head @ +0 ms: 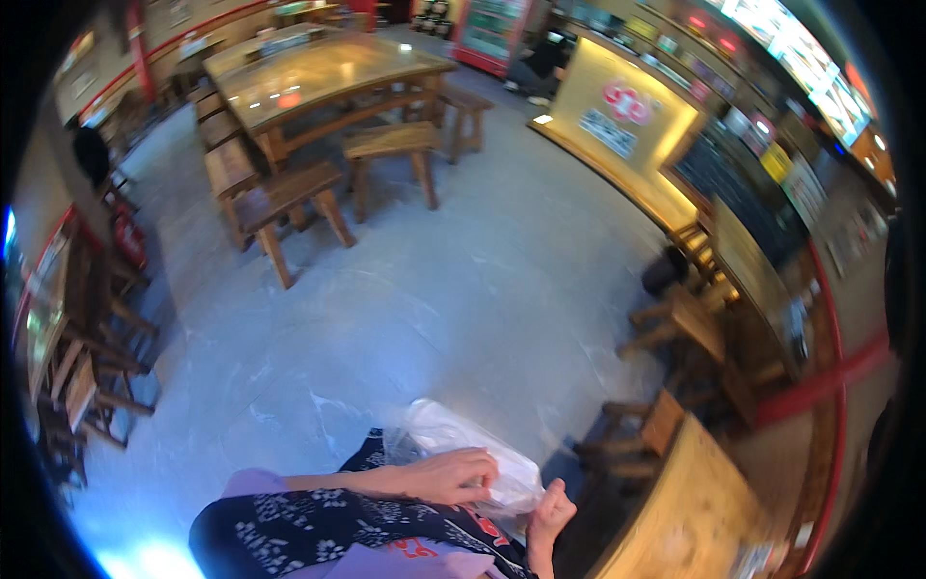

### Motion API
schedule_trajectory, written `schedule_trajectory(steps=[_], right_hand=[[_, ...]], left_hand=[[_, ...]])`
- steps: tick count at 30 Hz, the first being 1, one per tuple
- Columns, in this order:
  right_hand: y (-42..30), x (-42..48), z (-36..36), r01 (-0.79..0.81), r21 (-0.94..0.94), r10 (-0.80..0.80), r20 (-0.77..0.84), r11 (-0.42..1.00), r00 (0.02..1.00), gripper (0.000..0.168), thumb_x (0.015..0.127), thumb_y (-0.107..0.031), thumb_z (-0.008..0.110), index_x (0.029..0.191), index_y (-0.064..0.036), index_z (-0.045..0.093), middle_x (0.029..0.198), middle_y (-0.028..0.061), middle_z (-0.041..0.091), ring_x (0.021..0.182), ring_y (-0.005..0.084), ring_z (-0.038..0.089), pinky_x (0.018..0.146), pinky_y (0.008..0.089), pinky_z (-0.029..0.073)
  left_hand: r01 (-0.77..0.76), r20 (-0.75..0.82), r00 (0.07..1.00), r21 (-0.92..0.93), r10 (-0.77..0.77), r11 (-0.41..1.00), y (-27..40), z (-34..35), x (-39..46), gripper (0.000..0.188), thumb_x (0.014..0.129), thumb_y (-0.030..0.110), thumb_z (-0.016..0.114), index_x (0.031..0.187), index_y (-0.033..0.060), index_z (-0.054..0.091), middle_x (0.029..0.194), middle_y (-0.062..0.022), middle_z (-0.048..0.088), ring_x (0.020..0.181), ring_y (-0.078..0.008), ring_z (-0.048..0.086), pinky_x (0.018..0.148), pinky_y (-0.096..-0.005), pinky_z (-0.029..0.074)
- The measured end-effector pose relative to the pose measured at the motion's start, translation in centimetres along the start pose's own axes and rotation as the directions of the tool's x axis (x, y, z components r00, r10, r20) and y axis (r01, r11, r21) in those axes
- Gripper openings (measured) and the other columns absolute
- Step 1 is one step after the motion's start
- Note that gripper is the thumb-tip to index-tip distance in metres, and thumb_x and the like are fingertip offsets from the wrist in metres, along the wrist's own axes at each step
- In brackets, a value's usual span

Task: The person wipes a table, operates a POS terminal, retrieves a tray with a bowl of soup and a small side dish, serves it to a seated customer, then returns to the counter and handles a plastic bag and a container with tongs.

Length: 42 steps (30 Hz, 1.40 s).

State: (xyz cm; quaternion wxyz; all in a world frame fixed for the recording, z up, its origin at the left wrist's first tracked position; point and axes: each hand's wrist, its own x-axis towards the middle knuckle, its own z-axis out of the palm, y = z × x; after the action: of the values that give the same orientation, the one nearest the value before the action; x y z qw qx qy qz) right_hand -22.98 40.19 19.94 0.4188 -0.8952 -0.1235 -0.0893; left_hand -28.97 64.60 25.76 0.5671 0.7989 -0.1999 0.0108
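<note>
A white package in clear plastic film (474, 438) is held in front of my apron, above the floor. My left hand (459, 475) lies across its near side, fingers curled against the film. At the package's right end, my right hand (551, 512) is closed in a fist, gripping the plastic there. What is inside the package cannot be made out. Beneath my forearms hangs a dark blue apron (325, 517) with white flowers and red markings, worn over a purple garment (412, 563).
Close by on my right stands a wooden table (687, 506) with a stool (644, 438). Wooden benches (289, 195) surround a large table (325, 69) ahead. Further right is a lit counter (615, 108), with a crouching person (539, 69) beside it. Stools (90, 391) line the left wall.
</note>
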Motion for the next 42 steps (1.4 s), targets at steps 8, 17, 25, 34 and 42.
schedule_trajectory(steps=[8,17,25,34,42], right_hand=[[-0.4,19.7,6.3,-0.129,-0.208,0.133,0.003,0.969,0.991,0.038,0.097,-0.025,0.043,0.089,0.007,0.061,0.069,0.0283,0.059,0.057,0.0358,0.058,0.051,0.0422,0.041],[-5.2,42.4,15.2,-0.374,0.193,0.406,-0.17,0.907,0.898,0.04,0.098,-0.025,0.043,0.072,0.002,0.057,0.065,0.0148,0.058,0.057,0.0216,0.054,0.052,0.035,0.041],[1.6,61.8,22.7,-0.423,0.45,0.46,0.029,0.787,0.887,0.042,0.098,-0.027,0.046,0.073,0.003,0.061,0.069,0.0044,0.062,0.057,0.01,0.052,0.053,0.0268,0.041],[2.5,84.2,32.2,-0.309,0.274,0.326,-0.016,0.911,0.945,0.046,0.098,-0.025,0.046,0.06,0.002,0.05,0.054,-0.0007,0.047,0.052,0.0067,0.041,0.046,0.0289,0.033],[-1.7,104.0,41.1,-0.201,0.237,0.224,-0.074,0.95,0.972,0.046,0.099,-0.024,0.046,0.058,-0.004,0.043,0.057,-0.0046,0.044,0.055,0.0045,0.037,0.047,0.0258,0.03]], left_hand=[[0.021,0.059,0.998,-0.118,-0.014,0.993,-12.8,-12.0,17.2,0.024,0.086,0.024,0.059,0.096,0.0035,0.052,0.1,-0.014,0.053,0.103,-0.0329,0.051,0.09,-0.0411,0.041],[0.227,-0.344,0.927,0.191,-0.152,0.955,-21.6,-28.2,36.4,0.058,0.079,0.041,0.066,0.118,0.002,0.048,0.119,-0.0193,0.046,0.117,-0.0368,0.042,0.1,-0.0438,0.035],[0.697,-0.168,0.706,-0.006,-0.688,0.717,-36.4,-36.5,49.3,0.108,0.064,0.06,0.074,0.136,-0.0074,0.03,0.138,-0.0294,0.031,0.131,-0.0415,0.029,0.109,-0.0432,0.028],[0.467,0.205,0.52,-0.881,-0.829,0.074,-47.0,-50.4,59.0,0.048,0.085,0.036,0.068,0.113,-0.0001,0.056,0.086,-0.0048,0.063,0.073,-0.0132,0.061,0.066,-0.0276,0.052],[0.473,0.1,0.658,-0.826,-0.747,0.307,-57.9,-65.7,72.9,0.027,0.094,0.034,0.053,0.088,0.0097,0.062,0.074,-0.0011,0.062,0.064,-0.011,0.058,0.058,-0.0254,0.044]])
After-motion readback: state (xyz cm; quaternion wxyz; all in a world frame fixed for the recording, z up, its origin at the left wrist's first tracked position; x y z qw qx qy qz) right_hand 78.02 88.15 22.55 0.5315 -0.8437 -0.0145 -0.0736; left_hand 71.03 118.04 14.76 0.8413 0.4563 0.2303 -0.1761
